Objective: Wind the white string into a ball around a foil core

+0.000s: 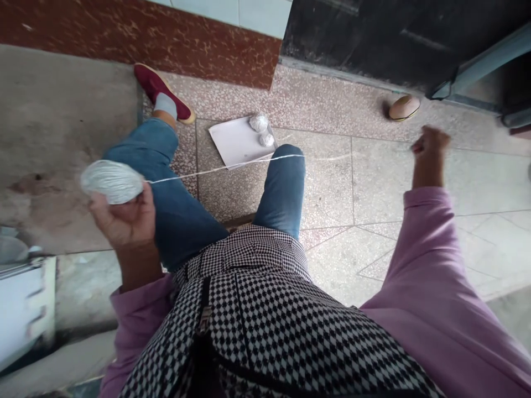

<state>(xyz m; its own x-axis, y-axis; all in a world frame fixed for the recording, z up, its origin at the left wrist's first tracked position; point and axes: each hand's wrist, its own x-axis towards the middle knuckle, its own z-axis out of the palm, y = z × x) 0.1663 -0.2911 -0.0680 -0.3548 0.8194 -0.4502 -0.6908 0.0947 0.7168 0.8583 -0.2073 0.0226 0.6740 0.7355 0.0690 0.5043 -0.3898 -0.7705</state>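
My left hand [124, 218] is raised at the left, fingers closed around a ball of white thread [111, 181]. A taut strand of thread [224, 167] runs from the ball rightward across my knee toward my right hand [429, 145]. That hand is held out at the right in a pinch, apparently on the strand's far end, though the thread there is too thin to see clearly. On the floor ahead lies a white sheet [238, 143] with two small white thread balls [261, 128] on its far corner.
I sit with legs in blue jeans [280, 188] and a red shoe [160, 88] stretched over a speckled stone floor. A tan shoe [403, 106] lies by a dark door at the back right. A concrete slab [53, 138] is on the left.
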